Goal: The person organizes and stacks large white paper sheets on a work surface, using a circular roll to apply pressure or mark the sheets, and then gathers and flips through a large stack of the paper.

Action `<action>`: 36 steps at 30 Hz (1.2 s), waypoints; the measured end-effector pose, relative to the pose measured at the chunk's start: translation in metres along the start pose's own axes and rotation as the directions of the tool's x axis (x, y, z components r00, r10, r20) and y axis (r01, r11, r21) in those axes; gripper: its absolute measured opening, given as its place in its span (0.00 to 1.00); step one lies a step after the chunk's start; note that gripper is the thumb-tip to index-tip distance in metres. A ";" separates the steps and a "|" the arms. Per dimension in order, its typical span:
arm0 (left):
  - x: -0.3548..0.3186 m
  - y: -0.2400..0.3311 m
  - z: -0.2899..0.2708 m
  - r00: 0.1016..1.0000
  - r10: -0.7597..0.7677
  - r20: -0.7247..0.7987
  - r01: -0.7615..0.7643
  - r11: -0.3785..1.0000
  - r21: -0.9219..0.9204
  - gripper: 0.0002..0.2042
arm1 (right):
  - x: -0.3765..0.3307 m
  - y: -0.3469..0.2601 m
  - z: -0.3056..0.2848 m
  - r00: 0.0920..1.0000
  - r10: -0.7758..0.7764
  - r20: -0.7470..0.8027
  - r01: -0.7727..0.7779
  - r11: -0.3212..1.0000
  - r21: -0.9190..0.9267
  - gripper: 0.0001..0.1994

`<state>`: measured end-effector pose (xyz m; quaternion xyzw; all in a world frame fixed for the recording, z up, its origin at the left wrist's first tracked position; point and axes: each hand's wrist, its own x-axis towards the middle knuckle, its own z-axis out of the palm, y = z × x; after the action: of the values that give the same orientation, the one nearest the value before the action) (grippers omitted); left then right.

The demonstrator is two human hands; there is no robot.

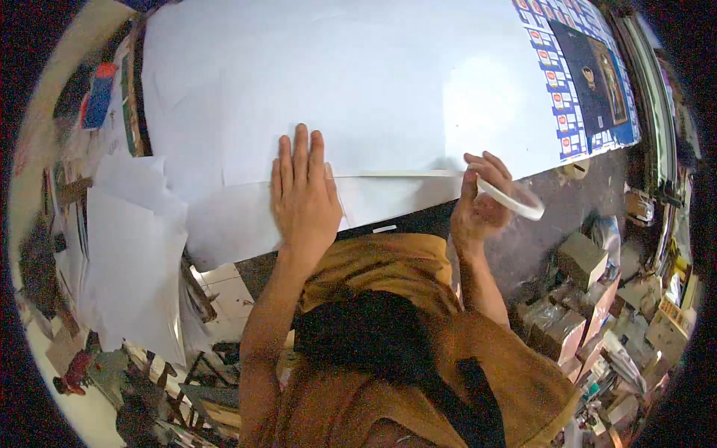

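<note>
My left hand (304,196) lies flat, fingers together, on large white sheets of paper (358,82) spread over a table. It presses near the lower edge of the top sheet. My right hand (478,201) holds a thin white roll of tape (515,198) at the table's front edge. A strip of tape (396,173) runs from the roll leftward along the paper's edge toward my left hand.
A printed poster (586,71) with a dark picture and small coloured squares lies at the table's far right. A loose stack of white sheets (131,254) hangs at the left. Cardboard boxes (579,257) and clutter cover the floor at the right.
</note>
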<state>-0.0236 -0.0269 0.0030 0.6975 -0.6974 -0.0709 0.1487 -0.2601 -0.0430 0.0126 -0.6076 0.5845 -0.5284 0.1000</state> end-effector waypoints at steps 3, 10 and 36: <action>0.001 0.002 0.001 1.000 -0.020 0.022 0.019 1.000 0.018 0.25 | -0.005 0.010 -0.008 0.998 -0.010 0.057 0.018 0.989 -0.148 0.04; 0.001 0.002 0.002 1.000 -0.003 0.021 0.003 1.000 -0.016 0.26 | -0.002 0.020 -0.014 0.983 0.019 0.180 0.048 0.932 -0.360 0.09; 0.010 0.007 -0.002 0.999 0.010 0.045 -0.008 1.000 -0.029 0.28 | -0.006 0.038 -0.011 0.967 -0.100 0.232 0.174 0.930 -0.323 0.17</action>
<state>-0.0298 -0.0365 0.0084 0.6903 -0.7026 -0.0961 0.1432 -0.2900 -0.0445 -0.0143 -0.7080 0.6089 -0.3573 0.0178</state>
